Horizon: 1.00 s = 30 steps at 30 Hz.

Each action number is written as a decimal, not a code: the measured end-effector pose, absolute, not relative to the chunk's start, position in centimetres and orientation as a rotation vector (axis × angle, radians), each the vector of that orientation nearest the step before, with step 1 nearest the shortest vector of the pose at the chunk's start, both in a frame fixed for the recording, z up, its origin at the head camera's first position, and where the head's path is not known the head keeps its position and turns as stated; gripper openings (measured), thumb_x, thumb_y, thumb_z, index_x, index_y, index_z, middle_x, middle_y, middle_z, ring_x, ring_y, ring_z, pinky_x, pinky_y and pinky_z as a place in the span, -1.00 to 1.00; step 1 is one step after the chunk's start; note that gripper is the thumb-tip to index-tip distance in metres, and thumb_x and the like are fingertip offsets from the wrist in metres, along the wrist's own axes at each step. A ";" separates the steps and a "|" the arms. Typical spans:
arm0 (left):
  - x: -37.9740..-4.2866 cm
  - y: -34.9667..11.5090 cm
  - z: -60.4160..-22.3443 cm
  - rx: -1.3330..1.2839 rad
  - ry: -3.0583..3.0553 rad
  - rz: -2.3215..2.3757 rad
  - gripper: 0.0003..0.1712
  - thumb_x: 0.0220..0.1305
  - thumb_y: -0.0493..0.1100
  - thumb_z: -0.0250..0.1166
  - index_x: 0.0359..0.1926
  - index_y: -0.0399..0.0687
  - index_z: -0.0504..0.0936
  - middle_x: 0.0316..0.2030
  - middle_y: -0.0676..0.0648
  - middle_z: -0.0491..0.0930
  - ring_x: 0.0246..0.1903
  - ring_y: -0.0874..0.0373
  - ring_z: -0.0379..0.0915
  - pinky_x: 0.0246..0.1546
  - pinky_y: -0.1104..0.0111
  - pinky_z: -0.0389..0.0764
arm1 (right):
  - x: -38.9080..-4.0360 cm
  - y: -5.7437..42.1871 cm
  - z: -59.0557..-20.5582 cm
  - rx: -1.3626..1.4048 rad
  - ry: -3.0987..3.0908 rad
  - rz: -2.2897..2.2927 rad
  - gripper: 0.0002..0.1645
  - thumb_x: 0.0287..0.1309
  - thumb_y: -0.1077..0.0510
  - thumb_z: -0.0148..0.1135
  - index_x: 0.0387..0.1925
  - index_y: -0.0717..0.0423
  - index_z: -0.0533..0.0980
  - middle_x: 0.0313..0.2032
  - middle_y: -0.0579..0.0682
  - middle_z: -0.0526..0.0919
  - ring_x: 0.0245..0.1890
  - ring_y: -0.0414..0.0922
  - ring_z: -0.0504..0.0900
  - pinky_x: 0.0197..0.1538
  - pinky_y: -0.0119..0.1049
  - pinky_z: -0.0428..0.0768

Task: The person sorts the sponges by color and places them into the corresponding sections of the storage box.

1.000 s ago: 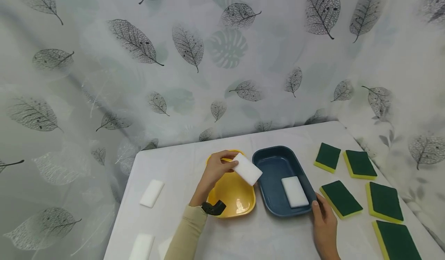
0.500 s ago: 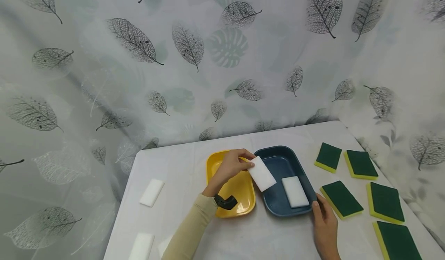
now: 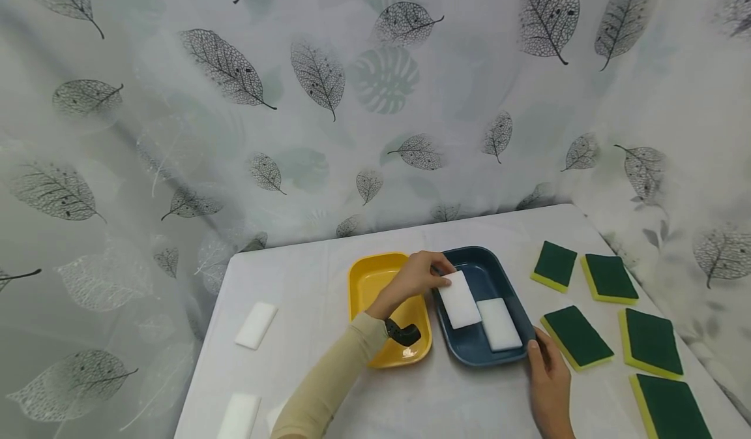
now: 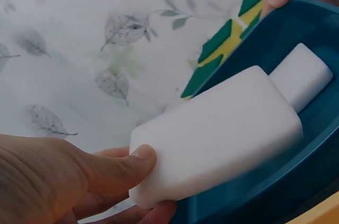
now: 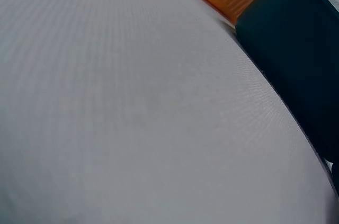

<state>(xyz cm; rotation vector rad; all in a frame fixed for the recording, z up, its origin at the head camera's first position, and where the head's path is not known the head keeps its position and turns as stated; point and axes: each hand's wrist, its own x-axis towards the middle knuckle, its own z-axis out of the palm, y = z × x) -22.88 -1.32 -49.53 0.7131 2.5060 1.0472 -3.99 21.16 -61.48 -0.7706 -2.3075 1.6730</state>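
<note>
My left hand (image 3: 418, 277) pinches a white sponge (image 3: 461, 303) at its upper end, thumb on top. The held sponge hangs tilted over the left side of a dark blue tray (image 3: 478, 272). Inside that tray lies a second white sponge (image 3: 499, 325), and the held one slightly overlaps it in the left wrist view. My right hand (image 3: 550, 383) grips the tray's near right corner, its thumb at the rim. In the right wrist view only the tray's outer wall (image 5: 296, 60) and a bit of finger at the top edge show.
A yellow tray (image 3: 365, 286) stands directly left of the blue one, partly under my left forearm. Several green and yellow scouring sponges (image 3: 577, 336) lie at the right. White sponges (image 3: 256, 325) lie at the left. A leaf-patterned curtain (image 3: 328, 165) hangs behind the table.
My left hand has carried the white sponge rightward from over the yellow tray to over the blue tray, turning it more upright. My right hand has stayed at the blue tray's corner.
</note>
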 end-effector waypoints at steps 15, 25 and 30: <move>-23.1 1.5 -51.1 0.853 2.617 0.703 -0.78 0.30 -0.16 0.49 -0.04 0.02 0.76 -0.12 0.06 0.79 -0.12 0.26 0.63 -0.09 0.55 0.60 | -4.0 21.2 -61.8 -0.771 -2.301 1.671 -0.33 0.61 -0.20 -0.08 0.52 0.06 0.32 0.47 0.17 0.42 0.35 -0.25 0.40 0.06 -0.95 0.25; -22.4 2.0 -51.1 0.955 2.649 0.354 -0.70 0.36 -0.09 0.45 0.09 0.10 0.72 -0.04 0.11 0.77 -0.10 0.29 0.65 -0.12 0.51 0.63 | -4.1 21.2 -61.7 -0.772 -2.293 1.691 -0.32 0.61 -0.21 -0.08 0.53 0.05 0.31 0.47 0.16 0.41 0.34 -0.27 0.39 0.07 -0.93 0.27; -22.2 2.2 -51.4 1.001 2.604 0.317 -0.74 0.37 -0.09 0.44 0.05 0.11 0.73 -0.10 0.11 0.75 -0.21 0.32 0.57 -0.23 0.54 0.57 | -4.0 21.2 -61.7 -0.778 -2.295 1.687 -0.31 0.61 -0.21 -0.09 0.53 0.06 0.30 0.47 0.17 0.41 0.36 -0.20 0.40 0.06 -0.94 0.27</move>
